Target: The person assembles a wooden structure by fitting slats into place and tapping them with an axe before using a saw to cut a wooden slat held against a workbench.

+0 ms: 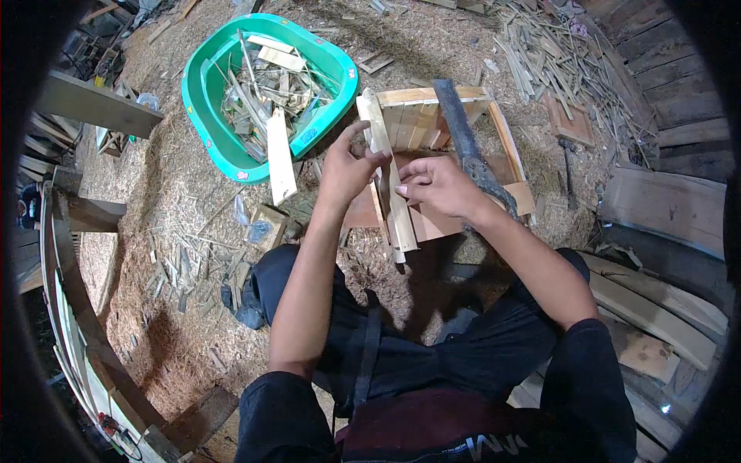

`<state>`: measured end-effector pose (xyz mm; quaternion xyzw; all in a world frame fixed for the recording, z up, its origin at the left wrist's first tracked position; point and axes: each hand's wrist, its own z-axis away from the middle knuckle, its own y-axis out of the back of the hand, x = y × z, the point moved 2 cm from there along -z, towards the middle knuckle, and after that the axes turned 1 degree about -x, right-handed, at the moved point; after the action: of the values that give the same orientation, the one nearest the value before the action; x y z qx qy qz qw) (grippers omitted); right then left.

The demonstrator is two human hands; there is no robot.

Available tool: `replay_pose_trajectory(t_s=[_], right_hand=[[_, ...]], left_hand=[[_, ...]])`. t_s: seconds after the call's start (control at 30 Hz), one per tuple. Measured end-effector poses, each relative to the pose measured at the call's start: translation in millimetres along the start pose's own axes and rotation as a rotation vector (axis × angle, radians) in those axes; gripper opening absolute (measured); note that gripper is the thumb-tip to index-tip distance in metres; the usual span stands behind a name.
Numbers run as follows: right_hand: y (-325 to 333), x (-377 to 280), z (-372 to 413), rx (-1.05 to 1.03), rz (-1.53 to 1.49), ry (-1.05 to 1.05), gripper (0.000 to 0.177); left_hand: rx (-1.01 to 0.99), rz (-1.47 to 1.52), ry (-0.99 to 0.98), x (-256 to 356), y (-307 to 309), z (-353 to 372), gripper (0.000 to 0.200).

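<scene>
Head view, fingers (417, 179) at wooden strip (399, 210), white "M" (485, 445) on shirt (432, 424)

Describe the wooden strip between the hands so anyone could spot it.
Right of the green tub is an open wooden frame. Along its left side, between left hand and right hand, runs the strip: narrow and pale, where the slanting bar is dark.

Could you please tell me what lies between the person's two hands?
In the head view, a pale wooden strip lies between the left hand and the right hand.

Bright centre, dark curved edges
</scene>
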<state>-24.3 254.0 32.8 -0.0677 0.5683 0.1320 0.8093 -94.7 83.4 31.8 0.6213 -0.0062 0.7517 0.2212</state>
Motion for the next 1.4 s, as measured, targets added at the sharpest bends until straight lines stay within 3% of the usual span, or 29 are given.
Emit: replay_pose_trajectory(t_s=[0.97, 1.1, 1.4], right_hand=[[3.8, -1.0, 0.7, -0.014, 0.021, -0.038, 0.028], [4.7, -5.0, 0.1, -0.025, -0.034, -0.110, 0.024], [6.3, 5.9, -4.9, -0.029, -0.021, -0.039, 0.023]], left_hand=[[0.045, -0.079, -0.064, -8.2, -2.7, -1.6, 0.064], [0.033, -0.016, -0.042, -3.0, -3.8, 1.2, 0.064], [0.017, 0.104, -0.008, -3.5, -4.6, 3.2, 0.056]])
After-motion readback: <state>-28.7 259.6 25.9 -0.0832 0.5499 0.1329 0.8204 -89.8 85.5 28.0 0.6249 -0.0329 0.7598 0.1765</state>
